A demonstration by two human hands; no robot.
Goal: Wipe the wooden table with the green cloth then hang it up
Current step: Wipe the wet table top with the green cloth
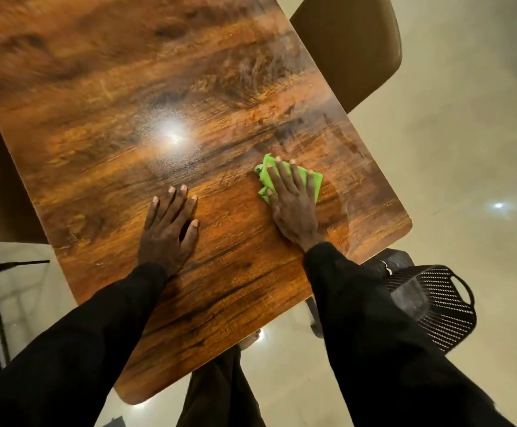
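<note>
Here the right hand (292,208) lies flat on the green cloth (311,180), fingers straight and spread to press it onto the table (112,103), at 2 o'clock from the left hand (167,229). That hand rests open, palm down, probably as a brace. Hanging up is not yet done.

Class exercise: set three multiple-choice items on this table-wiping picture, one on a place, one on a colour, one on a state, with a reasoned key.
1. Where is the green cloth?
A. Under the right hand, on the wooden table.
B. On a chair.
C. In a basket.

2. What colour are the sleeves?
A. White.
B. Black.
C. Red.

3. How does the left hand lie?
A. In a fist.
B. Gripping the cloth.
C. Flat, fingers straight.

Key: 1 A, green shows around that hand; 2 B, both forearms are black-clad; 3 C, its palm rests on bare wood.
</note>
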